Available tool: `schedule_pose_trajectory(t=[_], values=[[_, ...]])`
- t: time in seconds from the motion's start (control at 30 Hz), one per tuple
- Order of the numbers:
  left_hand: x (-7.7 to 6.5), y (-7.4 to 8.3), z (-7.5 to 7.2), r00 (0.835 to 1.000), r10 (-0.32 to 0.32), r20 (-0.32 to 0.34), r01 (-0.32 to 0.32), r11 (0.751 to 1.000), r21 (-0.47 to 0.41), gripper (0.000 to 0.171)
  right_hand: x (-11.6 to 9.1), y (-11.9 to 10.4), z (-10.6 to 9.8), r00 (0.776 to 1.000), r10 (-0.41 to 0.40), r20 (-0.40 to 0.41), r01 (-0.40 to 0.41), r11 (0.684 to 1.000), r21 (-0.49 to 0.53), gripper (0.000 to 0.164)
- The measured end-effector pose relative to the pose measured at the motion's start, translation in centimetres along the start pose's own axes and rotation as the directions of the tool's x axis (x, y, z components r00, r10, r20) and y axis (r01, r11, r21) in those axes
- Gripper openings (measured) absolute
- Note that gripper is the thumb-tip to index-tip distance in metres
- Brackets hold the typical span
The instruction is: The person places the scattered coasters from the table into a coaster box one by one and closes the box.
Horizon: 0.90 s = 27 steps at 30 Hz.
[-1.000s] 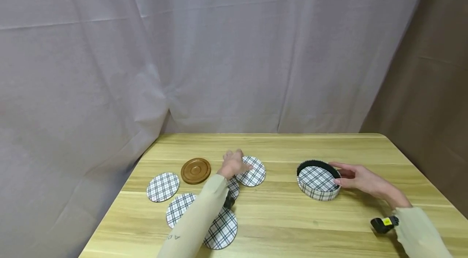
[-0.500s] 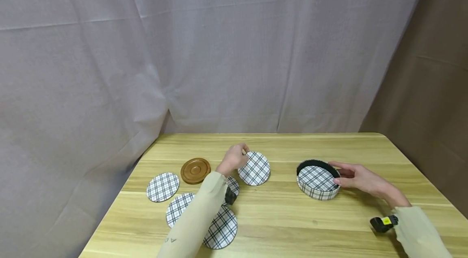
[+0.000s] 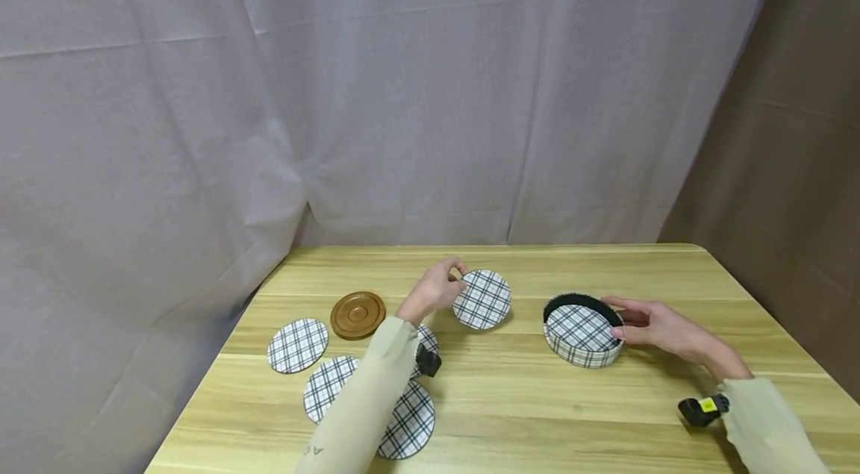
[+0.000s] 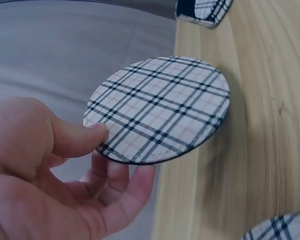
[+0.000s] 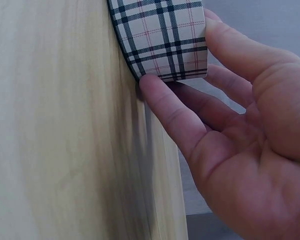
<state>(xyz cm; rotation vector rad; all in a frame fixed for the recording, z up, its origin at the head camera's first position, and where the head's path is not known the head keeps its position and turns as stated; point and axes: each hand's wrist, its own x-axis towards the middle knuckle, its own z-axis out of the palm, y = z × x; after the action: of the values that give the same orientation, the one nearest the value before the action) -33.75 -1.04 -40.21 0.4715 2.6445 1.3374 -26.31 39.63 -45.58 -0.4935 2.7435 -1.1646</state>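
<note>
My left hand (image 3: pixel 435 289) pinches a round plaid coaster (image 4: pixel 157 107) by its edge, thumb on top and fingers beneath. The coaster is raised over the table and tilted. To the right stands a round plaid coaster holder (image 3: pixel 583 357) with a black lining and a notch in its wall; a plaid coaster (image 3: pixel 579 326) lies inside. My right hand (image 3: pixel 661 326) grips the holder's right side. In the right wrist view, the thumb is at the rim of the holder wall (image 5: pixel 162 40) and the fingers sit along its outside.
A brown wooden disc (image 3: pixel 358 315) lies at the back left. Plaid coasters are spread around it: one at far left (image 3: pixel 298 345), one partly under the left sleeve (image 3: pixel 328 384), one nearer the front (image 3: pixel 411 425). Another coaster (image 3: pixel 427 343) shows behind the left wrist camera.
My left hand has picked the coaster up off the table and carried it to the right and a little back. The right hand and the holder have stayed in place.
</note>
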Motion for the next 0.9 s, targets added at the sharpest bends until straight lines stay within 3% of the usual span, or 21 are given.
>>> schedule_pose_trajectory(t=[0.2,0.43,0.9], values=[[0.2,0.4,0.7,1.0,0.0,-0.004,0.0,0.99,-0.142,0.014,0.0,-0.3,-0.1,1.0,-0.023,0.015,0.023,1.0,0.005,0.066],[0.3,1.2,1.8,1.0,0.022,0.002,-0.021,0.949,-0.316,0.014,0.0,-0.4,0.0,1.0,-0.014,0.014,0.014,1.0,0.008,0.065],[0.5,2.6,5.1,0.999,0.015,-0.033,-0.029,0.888,-0.459,0.016,0.1,-0.5,0.1,1.0,-0.024,0.019,0.024,1.0,0.011,0.066]])
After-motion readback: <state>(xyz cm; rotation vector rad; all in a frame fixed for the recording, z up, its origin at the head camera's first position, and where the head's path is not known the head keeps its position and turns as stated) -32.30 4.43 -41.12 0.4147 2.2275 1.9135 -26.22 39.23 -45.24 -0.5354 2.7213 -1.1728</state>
